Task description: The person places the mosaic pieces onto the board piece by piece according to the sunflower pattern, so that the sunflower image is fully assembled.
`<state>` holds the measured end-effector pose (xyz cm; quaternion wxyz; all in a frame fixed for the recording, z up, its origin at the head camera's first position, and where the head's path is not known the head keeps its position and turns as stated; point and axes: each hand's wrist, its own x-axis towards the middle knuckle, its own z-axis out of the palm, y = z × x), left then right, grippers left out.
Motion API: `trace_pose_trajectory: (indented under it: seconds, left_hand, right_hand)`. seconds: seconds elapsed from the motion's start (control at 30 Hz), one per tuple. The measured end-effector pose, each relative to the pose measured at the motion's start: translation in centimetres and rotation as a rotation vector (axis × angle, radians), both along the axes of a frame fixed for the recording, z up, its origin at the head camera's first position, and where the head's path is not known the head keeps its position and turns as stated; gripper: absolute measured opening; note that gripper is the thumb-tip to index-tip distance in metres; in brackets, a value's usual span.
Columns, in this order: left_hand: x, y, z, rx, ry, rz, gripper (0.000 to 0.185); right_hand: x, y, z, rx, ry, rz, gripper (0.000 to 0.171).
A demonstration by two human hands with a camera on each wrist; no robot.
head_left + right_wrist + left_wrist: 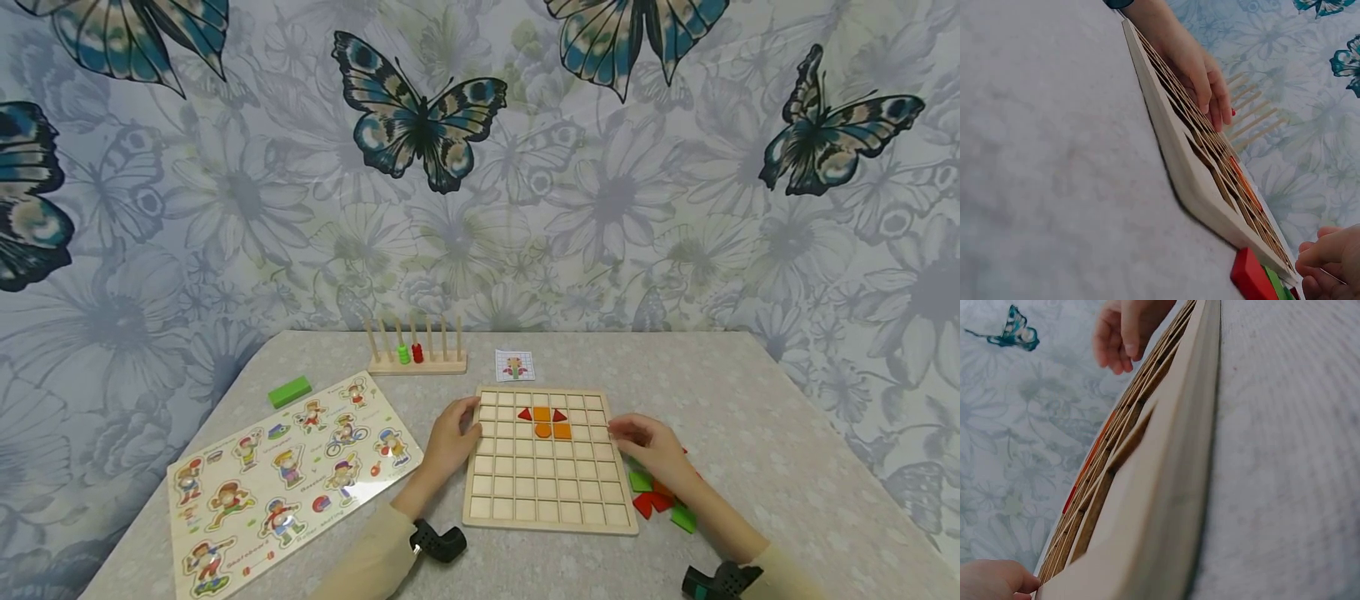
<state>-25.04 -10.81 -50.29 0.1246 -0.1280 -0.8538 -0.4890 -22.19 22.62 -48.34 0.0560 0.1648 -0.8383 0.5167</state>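
A wooden grid board [547, 492] lies flat on the table in front of me. Orange squares [551, 430] and two red triangles [559, 415] sit in its upper rows. My left hand [450, 437] rests on the board's left edge [1166, 112], with bent fingers [1210, 87] lying over the grid. At the board's right edge my right hand [651, 450] touches the rim with loosely curled fingers [1116, 337] and holds nothing I can see. Loose red and green tiles [660, 500] lie under and beside that hand; one red tile [1247, 275] shows by the board's corner.
A small pattern card [515, 365] lies just behind the board. A wooden peg rack [417, 360] carrying a green and a red bead stands at the back. A green block [289, 391] and a large picture puzzle board [285, 475] lie to the left. The wall is close behind.
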Motion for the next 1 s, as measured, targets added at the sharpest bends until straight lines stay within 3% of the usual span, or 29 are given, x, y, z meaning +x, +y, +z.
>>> trace_pose_trajectory:
  seconds: [0.17, 0.47, 1.0]
  left_hand:
    - [0.0, 0.1, 0.0, 0.001, 0.003, 0.002, 0.041]
    - [0.3, 0.0, 0.3, 0.012, -0.007, 0.003, 0.041]
    - [0.2, 0.0, 0.5, 0.004, -0.004, 0.000, 0.041]
  right_hand:
    - [1.1, 1.5, 0.0, 0.032, 0.020, -0.037, 0.025]
    - [2.6, 4.2, 0.5, 0.139, -0.071, -0.151, 0.027]
    - [3.7, 6.4, 0.4, 0.213, -0.107, -0.111, 0.039]
